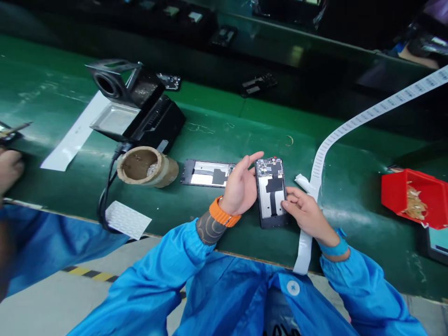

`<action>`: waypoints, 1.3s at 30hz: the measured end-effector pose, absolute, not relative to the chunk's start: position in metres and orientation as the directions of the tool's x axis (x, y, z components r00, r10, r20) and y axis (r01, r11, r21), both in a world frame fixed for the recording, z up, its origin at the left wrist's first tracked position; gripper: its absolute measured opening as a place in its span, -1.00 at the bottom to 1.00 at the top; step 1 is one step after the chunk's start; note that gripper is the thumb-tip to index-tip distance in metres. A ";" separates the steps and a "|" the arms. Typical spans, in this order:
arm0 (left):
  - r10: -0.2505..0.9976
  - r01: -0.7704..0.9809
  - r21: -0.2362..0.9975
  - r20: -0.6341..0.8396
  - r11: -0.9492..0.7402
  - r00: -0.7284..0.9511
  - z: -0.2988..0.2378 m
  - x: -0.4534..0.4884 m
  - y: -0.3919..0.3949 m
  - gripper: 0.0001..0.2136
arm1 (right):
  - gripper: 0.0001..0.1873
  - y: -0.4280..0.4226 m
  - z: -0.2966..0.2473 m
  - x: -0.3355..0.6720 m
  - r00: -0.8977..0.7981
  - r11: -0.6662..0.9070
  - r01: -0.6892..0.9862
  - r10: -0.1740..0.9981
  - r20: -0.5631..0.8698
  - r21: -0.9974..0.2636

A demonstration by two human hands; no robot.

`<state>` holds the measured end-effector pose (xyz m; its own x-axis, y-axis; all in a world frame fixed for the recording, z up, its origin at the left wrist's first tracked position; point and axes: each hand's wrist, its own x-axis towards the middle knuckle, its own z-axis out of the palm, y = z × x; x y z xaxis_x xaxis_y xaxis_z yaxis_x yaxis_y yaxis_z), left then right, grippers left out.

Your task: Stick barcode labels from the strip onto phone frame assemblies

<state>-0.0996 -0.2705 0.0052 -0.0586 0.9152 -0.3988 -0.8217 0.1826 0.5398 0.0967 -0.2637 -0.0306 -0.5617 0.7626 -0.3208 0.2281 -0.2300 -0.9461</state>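
An opened phone (272, 191) with its circuit board and silver interior showing is tilted slightly above the green bench. My right hand (304, 210) pinches its right edge, thumb on the front face. At the phone's left edge is my left hand (241, 186), palm turned up and fingers stretched out; whether they touch the phone I cannot tell. A second opened phone (206, 173) lies flat on the bench, its right end hidden behind my left hand. A strip of printed labels (318, 165) runs past my right hand.
A cardboard tube (168, 171) and a black device with a cable (157, 121) stand to the left. A red bin (395, 191) holds rubber bands at the right. Another person's hand (9, 168) is at the far left. More phone parts (259, 84) lie at the back.
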 end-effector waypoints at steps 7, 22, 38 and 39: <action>0.950 -0.808 0.563 -0.311 0.171 -0.016 0.007 -0.095 -0.273 -0.60 | -0.56 -0.264 -0.025 0.091 -0.560 -0.330 0.127 0.755 -0.342 -0.936; 0.856 -0.766 0.446 -0.447 0.463 0.258 0.004 -0.099 -0.275 -0.52 | -0.82 -0.234 -0.020 0.130 -0.062 0.214 0.701 0.969 0.240 -0.681; 0.800 -0.561 0.574 -0.371 0.596 0.471 -0.011 -0.099 -0.286 -0.53 | -0.85 -0.244 -0.020 0.114 -0.380 0.328 0.587 0.919 0.106 -0.740; 0.798 -0.555 0.578 -0.363 0.598 0.482 -0.011 -0.100 -0.287 -0.52 | -0.85 -0.245 -0.020 0.114 -0.369 0.283 0.562 0.927 0.071 -0.777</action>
<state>-0.0998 -0.2866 -0.0109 0.4820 0.7976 -0.3627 -0.5554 0.5982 0.5776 0.1138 -0.2449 -0.0196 -0.3691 0.9267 0.0708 0.5616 0.2831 -0.7774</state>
